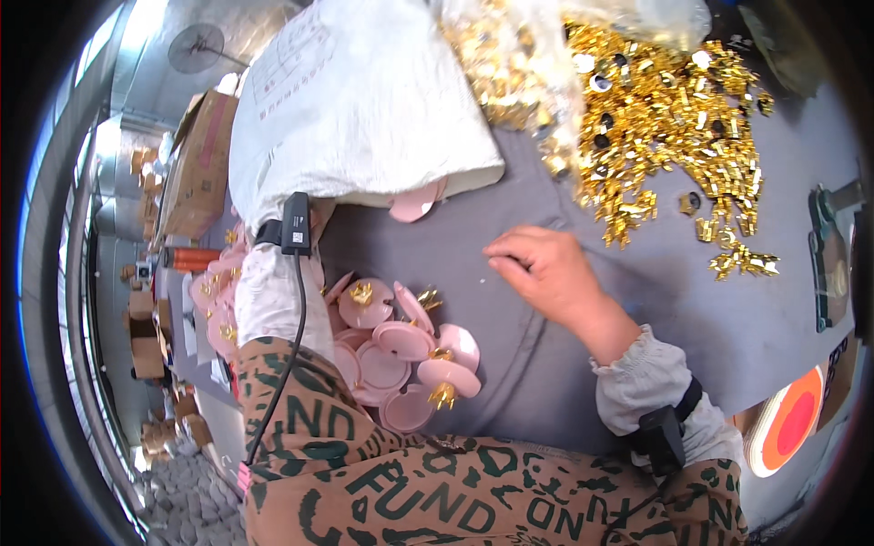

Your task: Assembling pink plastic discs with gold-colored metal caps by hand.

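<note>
A large white woven sack (364, 109) lies on the grey-covered table, its mouth toward me. My left forearm (282, 296), in a white sleeve cover, reaches in at its near left side, and the sack hides my left hand and its fingers. One pink disc (415, 204) pokes out under the sack's edge. My right hand (551, 273) hovers over the grey cloth (510, 318), its fingers curled together toward the thumb; whatever may be in them is hidden. Between my arms sits a pile of round pink lids (405, 340), several with gold crown-shaped knobs (361, 294).
Many small shiny gold pieces (674, 127) spread across the far right, beside a clear plastic bag (519, 64) of more. More pink lids (218, 291) lie left of my left arm. A dark green frame-like device (824, 259) stands at the right edge. Cardboard boxes (200, 164) stand at left.
</note>
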`<state>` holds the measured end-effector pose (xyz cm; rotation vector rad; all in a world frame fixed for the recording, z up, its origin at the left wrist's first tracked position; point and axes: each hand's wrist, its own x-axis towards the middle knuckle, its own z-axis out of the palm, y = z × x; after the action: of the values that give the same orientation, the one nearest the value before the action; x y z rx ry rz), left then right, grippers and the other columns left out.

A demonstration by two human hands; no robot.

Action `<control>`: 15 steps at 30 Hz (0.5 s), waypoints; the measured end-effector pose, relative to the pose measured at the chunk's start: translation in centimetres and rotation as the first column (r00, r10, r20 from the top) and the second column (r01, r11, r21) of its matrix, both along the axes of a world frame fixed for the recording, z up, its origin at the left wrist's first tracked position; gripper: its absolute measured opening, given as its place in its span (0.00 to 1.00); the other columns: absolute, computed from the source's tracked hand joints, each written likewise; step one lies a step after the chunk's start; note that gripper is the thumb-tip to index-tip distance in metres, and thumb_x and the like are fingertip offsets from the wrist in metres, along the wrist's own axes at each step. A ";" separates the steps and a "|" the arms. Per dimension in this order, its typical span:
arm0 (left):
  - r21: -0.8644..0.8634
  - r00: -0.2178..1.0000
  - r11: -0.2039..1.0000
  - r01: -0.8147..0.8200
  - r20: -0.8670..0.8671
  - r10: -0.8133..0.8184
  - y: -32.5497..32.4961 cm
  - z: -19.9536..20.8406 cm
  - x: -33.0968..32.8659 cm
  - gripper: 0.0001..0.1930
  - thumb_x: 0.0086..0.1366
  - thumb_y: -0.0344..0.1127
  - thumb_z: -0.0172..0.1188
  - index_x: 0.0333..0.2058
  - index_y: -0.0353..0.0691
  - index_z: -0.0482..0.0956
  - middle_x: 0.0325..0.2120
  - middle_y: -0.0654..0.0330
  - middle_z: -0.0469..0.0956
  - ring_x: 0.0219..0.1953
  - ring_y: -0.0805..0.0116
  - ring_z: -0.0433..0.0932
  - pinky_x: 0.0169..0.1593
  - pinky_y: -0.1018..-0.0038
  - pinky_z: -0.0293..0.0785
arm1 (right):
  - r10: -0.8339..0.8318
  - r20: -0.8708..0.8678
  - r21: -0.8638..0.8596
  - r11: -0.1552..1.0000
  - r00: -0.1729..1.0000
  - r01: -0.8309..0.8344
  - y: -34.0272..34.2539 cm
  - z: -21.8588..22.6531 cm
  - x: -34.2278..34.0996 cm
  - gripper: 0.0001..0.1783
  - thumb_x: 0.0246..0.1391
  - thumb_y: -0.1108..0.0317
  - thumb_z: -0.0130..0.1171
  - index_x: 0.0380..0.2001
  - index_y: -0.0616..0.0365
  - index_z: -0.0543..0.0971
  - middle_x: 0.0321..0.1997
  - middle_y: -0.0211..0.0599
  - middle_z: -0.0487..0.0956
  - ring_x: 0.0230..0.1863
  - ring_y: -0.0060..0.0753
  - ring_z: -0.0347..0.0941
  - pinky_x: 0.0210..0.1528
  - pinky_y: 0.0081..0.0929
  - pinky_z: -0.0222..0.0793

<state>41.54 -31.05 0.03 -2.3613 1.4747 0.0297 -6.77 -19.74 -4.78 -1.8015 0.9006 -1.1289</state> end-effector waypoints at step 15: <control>-0.245 0.887 0.938 0.244 -0.336 -0.318 3.1 4.5 -23.1 0.22 0.64 0.35 0.58 0.55 0.35 0.72 0.51 0.50 0.77 0.52 0.54 0.76 0.55 0.64 0.70 | 0.004 0.076 -0.035 0.999 0.997 -0.002 -0.1 0.3 0.0 0.06 0.50 0.70 0.63 0.32 0.57 0.83 0.32 0.41 0.82 0.35 0.46 0.79 0.38 0.35 0.74</control>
<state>18.48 -27.96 4.52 -2.3548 2.0813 0.2849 -6.80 -19.81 -4.44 -1.7747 0.8384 -1.2095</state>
